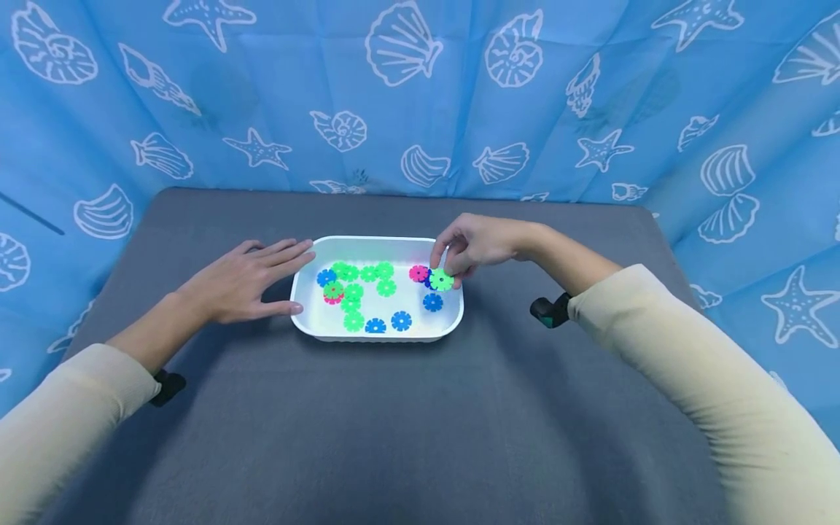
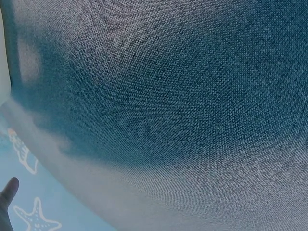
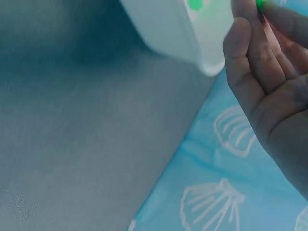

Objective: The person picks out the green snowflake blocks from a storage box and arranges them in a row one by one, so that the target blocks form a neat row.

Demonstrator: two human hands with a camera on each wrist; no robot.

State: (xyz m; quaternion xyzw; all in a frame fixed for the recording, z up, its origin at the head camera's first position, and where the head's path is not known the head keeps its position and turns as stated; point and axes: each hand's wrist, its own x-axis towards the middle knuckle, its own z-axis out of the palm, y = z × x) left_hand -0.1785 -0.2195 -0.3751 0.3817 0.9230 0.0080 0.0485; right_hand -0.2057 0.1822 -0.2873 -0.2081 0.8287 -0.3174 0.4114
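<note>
A grey table (image 1: 394,423) bears a white tray (image 1: 407,251), the left hand (image 1: 252,282) spread at its left rim, the right hand (image 1: 484,240) at its right rim seemingly pinching a green disc (image 1: 442,280), with other discs (image 1: 401,321), green, blue and pink, inside it.

A blue seashell curtain (image 1: 453,109) behind a grey table (image 1: 407,423) suggests a curtained-off workspace.

No words, numbers, brands or labels could be read on the white tray (image 1: 361,251), the notched discs (image 1: 402,316) inside it, the grey cloth (image 1: 394,423) beneath it or the blue curtain (image 1: 295,80) behind it, which bore only white shell and starfish drawings.
</note>
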